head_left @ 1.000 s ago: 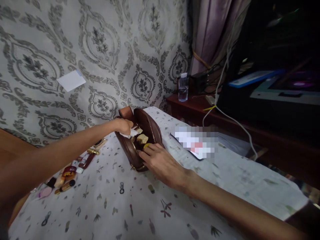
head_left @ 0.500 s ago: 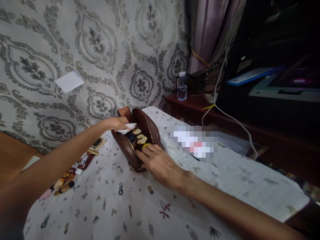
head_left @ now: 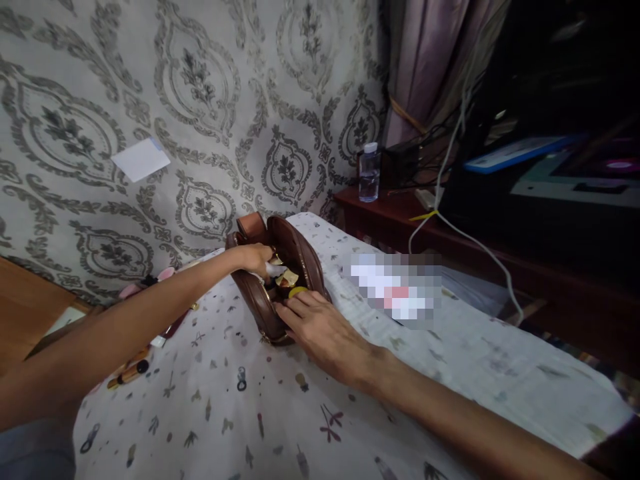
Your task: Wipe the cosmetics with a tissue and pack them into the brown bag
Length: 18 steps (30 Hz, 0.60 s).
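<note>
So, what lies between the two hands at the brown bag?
In the head view, the open bag mouth: a yellow round item and gold-capped pieces lie between the left hand and right hand.

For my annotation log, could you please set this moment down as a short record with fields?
surface: patterned cloth over a table
left hand: at the mouth of the brown pouch, pinching a small white item
right hand: fingers resting on the pouch's near rim
pouch: unzipped, small items showing inside
left of pouch: loose cosmetics on the cloth
background: clear bottle on a dark wooden shelf
</note>
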Each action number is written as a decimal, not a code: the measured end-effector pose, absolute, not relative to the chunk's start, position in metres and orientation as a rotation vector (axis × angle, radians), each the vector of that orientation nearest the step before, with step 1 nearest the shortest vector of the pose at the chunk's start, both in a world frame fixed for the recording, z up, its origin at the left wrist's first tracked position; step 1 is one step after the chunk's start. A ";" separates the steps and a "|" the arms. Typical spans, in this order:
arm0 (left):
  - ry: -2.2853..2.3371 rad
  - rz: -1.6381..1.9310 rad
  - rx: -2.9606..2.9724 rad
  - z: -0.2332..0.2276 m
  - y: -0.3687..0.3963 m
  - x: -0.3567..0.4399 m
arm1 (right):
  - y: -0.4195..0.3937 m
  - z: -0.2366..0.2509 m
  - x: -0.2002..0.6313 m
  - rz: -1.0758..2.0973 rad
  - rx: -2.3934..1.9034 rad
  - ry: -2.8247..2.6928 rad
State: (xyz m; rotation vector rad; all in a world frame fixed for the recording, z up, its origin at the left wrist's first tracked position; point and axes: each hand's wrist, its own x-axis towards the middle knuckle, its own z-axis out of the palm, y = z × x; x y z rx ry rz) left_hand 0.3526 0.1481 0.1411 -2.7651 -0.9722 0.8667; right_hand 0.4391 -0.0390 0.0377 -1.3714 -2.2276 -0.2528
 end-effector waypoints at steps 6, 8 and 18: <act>-0.993 0.977 -2.721 0.147 0.131 0.355 | -0.039 0.040 0.439 -0.229 -1.381 -2.246; -0.985 0.942 -2.741 0.155 0.128 0.355 | -0.039 0.042 0.439 -0.213 -1.387 -2.246; -1.363 -0.389 -3.002 0.243 0.116 0.277 | -0.021 0.072 0.448 0.238 -1.359 -1.940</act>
